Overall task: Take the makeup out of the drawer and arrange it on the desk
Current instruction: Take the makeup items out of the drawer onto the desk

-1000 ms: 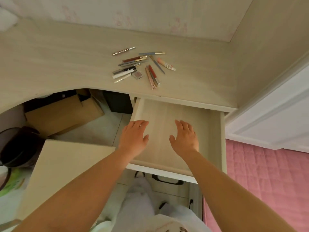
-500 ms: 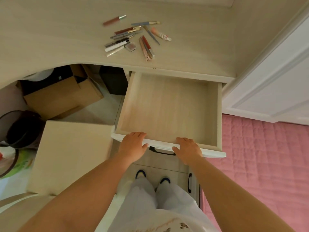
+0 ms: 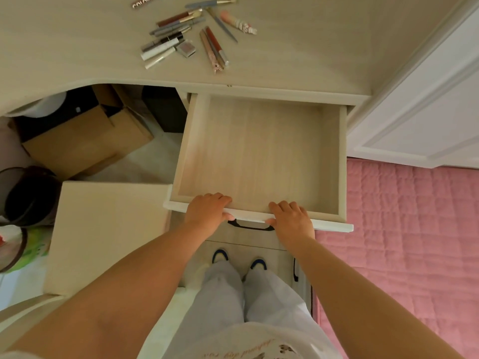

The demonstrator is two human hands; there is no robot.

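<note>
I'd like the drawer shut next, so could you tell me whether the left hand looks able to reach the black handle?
Probably yes: the left hand grips the drawer front beside the black handle, with nothing between them.

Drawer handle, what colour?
Black, on the drawer front between the two hands; the handle shows best in the head view.

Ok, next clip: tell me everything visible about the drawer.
The drawer is pale wood-grain with a white front edge, pulled far out from under the desk, and nothing shows inside it. The left hand and right hand each rest over its front edge, fingers curled onto the inner side. A dark handle shows below, between the hands.
</note>
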